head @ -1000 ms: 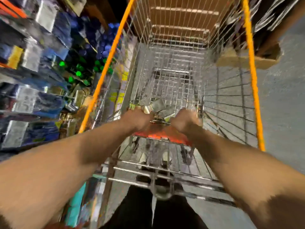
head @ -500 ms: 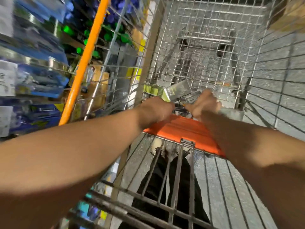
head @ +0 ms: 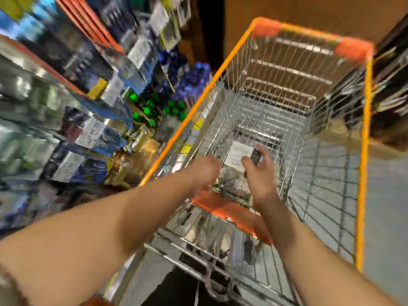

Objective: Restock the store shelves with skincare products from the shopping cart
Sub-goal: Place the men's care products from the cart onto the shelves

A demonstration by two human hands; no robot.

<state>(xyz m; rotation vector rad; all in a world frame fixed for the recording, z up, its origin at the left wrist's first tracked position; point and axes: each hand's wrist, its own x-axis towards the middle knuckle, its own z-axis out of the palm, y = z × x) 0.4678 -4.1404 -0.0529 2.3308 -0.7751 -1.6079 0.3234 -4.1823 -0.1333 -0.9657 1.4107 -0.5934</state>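
Observation:
Both my arms reach into the wire shopping cart (head: pixel 284 120) with its orange rim. My right hand (head: pixel 260 173) grips a skincare box (head: pixel 239 155) whose white labelled face points up, with a dark end under my fingers. My left hand (head: pixel 205 173) is curled just left of that box, its fingers hidden; the blur hides what it holds. More silvery packs (head: pixel 231 184) lie in the cart's near end under my hands, above the orange child-seat flap (head: pixel 223 208).
Store shelves (head: pixel 66 107) packed with boxed products run along the left, with green-capped bottles (head: pixel 152 109) and blue bottles (head: pixel 187 78) further down. Grey floor lies to the right of the cart. A cardboard-brown surface stands beyond the cart's far end.
My view has swung up and back, so the whole cart shows. My hands have lifted from the pile, and a box now shows its white face in my right hand.

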